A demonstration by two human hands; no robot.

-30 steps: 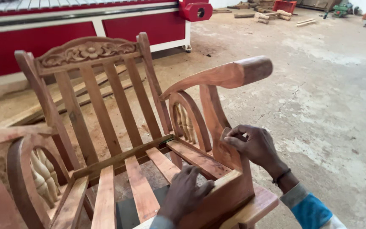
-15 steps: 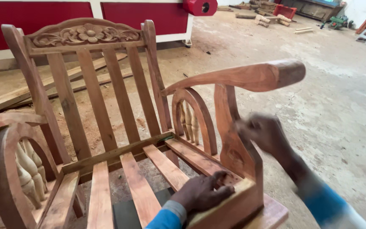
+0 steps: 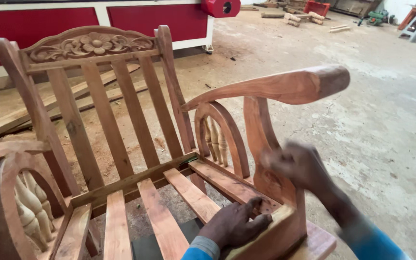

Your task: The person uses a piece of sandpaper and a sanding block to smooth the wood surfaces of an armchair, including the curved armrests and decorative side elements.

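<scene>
A bare wooden armchair with a carved flower top rail and slatted back and seat fills the view. My left hand lies palm down on the seat's front right corner, fingers curled over the rail. My right hand is motion-blurred and presses against the lower part of the right arm post, below the curved armrest. An earlier frame shows a brown sheet pinched under those fingers; now the blur hides it.
A red and white machine stands behind the chair. Long planks lie on the sawdust-covered floor to the left. Concrete floor spreads to the right, with wood pieces and a red crate far back.
My right hand has slid down and then up the arm post in a rubbing motion. My left hand shifted right onto the seat corner. The camera view moved slightly.
</scene>
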